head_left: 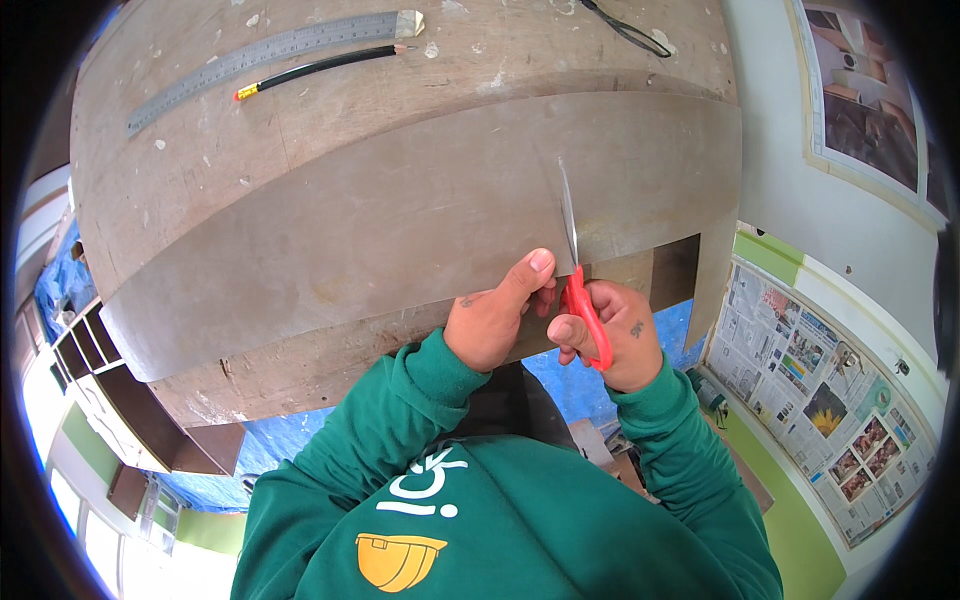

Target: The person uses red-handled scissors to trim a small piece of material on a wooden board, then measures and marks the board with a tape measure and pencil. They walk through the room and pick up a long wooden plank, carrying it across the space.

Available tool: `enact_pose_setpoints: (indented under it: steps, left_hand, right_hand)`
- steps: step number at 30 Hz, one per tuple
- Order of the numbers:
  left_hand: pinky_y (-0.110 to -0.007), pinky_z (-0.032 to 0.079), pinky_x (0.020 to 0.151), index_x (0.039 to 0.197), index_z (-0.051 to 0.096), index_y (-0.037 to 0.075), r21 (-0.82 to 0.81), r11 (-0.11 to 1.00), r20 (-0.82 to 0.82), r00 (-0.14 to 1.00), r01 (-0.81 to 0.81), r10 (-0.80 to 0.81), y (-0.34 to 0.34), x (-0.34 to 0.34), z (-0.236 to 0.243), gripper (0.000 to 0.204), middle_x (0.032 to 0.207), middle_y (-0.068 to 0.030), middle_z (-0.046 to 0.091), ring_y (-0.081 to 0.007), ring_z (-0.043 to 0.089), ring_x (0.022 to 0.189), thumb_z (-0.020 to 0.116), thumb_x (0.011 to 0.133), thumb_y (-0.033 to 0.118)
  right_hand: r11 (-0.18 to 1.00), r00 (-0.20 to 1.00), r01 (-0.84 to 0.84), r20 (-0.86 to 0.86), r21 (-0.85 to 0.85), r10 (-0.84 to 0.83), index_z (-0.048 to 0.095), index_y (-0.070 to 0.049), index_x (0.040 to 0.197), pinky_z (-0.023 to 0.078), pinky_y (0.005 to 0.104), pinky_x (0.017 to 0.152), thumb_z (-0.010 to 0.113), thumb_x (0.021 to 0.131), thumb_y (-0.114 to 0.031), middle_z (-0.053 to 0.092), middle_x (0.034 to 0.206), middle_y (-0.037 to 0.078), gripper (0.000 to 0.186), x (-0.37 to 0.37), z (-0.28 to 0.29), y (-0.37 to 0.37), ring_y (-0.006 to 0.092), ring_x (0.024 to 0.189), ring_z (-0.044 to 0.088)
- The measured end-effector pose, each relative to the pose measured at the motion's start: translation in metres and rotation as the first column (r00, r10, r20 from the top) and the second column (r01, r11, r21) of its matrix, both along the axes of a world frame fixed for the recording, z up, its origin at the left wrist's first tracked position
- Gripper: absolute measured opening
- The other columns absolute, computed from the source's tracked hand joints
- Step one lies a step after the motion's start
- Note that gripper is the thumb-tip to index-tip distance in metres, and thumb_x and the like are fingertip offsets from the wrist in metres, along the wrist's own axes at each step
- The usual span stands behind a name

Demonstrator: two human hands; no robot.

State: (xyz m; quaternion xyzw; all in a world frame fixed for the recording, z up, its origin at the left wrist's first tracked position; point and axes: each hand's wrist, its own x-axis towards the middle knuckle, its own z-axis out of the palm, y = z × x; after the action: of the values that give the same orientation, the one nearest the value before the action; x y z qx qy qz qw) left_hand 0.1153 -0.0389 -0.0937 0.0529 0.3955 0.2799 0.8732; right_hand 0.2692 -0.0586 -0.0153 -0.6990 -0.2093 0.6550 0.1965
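At far left on the desk [200, 150] lie a steel ruler [265, 55] and a black pencil [320, 68]. A brown sheet [400, 220] spans the near edge. The left hand [495, 315] pins it, grip pressed flat. The right hand [615, 335] has its grip closed around red scissors [580, 290] cutting the sheet. Pale newspaper sheets [820, 400] cover the floor at right.

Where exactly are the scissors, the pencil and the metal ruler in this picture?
scissors [584, 312]: head view, on the red handle in the right hand.
pencil [320, 66]: head view, mid-length on its black shaft.
metal ruler [265, 50]: head view, middle of the grey strip above the pencil.
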Motion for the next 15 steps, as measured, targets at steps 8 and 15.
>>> enact_pose_setpoints:
  steps: [8,15]
  left_hand:
    - [-0.034,0.044,0.076,0.090,0.061,0.004,-0.002,1.000,0.015,1.000,0.005,-0.005,-0.0004,0.0004,-0.0008,0.029,0.084,-0.0046,0.058,-0.0161,0.054,0.081,0.061,0.097,0.032]
    - [-0.033,0.043,0.075,0.088,0.061,0.004,0.012,0.999,0.022,0.999,0.030,-0.031,0.0011,-0.0007,0.0002,0.032,0.084,-0.0041,0.057,-0.0156,0.053,0.080,0.060,0.097,0.035]
  right_hand:
    - [0.999,1.000,0.029,-0.004,0.025,-0.028,0.060,0.002,0.083,0.050,0.0240,0.052,0.088,0.070,-0.042,0.060,0.069,0.004,0.053,-0.0008,-0.0029,-0.0039,0.0105,0.058,0.059]
    - [1.000,1.000,0.029,-0.011,-0.005,-0.029,0.061,0.003,0.084,0.050,0.0238,0.051,0.088,0.071,-0.039,0.061,0.069,0.005,0.052,-0.0020,0.0006,0.0006,0.0102,0.058,0.059]
